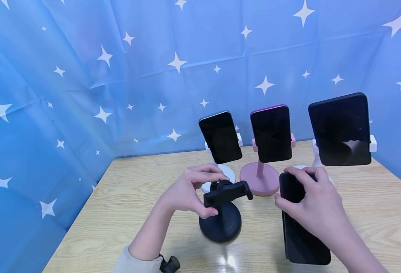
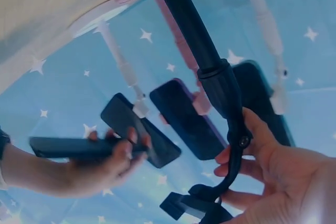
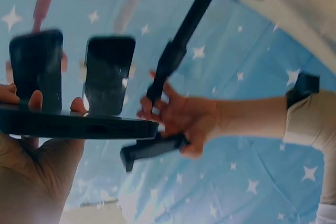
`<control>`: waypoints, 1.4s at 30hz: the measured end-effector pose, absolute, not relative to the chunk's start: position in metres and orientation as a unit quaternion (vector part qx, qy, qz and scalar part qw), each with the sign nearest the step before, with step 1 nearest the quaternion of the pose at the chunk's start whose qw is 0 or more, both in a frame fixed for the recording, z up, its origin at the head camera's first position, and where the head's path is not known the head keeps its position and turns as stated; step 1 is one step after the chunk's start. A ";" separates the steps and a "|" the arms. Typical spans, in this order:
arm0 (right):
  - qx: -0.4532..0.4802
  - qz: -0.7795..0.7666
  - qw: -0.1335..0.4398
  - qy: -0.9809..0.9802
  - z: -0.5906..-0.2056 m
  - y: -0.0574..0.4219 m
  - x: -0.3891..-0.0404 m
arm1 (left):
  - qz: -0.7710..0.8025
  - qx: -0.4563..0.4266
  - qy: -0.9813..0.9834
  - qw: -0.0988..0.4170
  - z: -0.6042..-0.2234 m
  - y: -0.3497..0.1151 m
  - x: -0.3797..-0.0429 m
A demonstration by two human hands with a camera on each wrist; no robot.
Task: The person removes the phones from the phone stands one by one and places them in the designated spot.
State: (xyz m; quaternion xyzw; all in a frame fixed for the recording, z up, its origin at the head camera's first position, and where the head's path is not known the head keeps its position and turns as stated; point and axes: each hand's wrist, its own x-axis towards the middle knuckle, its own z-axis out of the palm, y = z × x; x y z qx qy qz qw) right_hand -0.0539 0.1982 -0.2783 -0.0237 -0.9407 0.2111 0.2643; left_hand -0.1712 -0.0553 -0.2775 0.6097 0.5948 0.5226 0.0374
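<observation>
My left hand (image 1: 190,189) holds the head of a black phone stand (image 1: 226,194), fingers on top and thumb at the clamp's near side. The stand's round base (image 1: 221,227) is on the table, and no phone sits in its clamp. In the left wrist view the fingers curl round the stand's jointed neck (image 2: 237,140). To the right, my right hand (image 1: 318,204) grips a black phone (image 1: 304,242) near its far end, thumb on the left edge and fingers on the other side. In the right wrist view the phone (image 3: 79,125) appears edge-on, apart from the stand.
Behind the hands stand a white holder with a phone (image 1: 221,137), a pink holder (image 1: 260,178) with a pink-rimmed phone (image 1: 272,134), and a white holder with a wide, dark-screened device (image 1: 342,131). A blue star-patterned curtain (image 1: 146,87) hangs behind the wooden table (image 1: 94,227).
</observation>
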 end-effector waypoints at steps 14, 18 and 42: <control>-0.007 0.181 0.067 -0.981 -0.324 0.179 -0.080 | 0.573 0.563 0.596 0.014 -0.259 -0.110 -0.191; 0.006 0.179 0.052 -0.983 -0.336 0.170 -0.085 | 0.595 0.547 0.589 0.011 -0.255 -0.123 -0.202; 0.008 0.154 -0.026 -0.988 -0.365 0.161 -0.097 | 0.562 0.367 0.739 -0.044 -0.271 -0.136 -0.254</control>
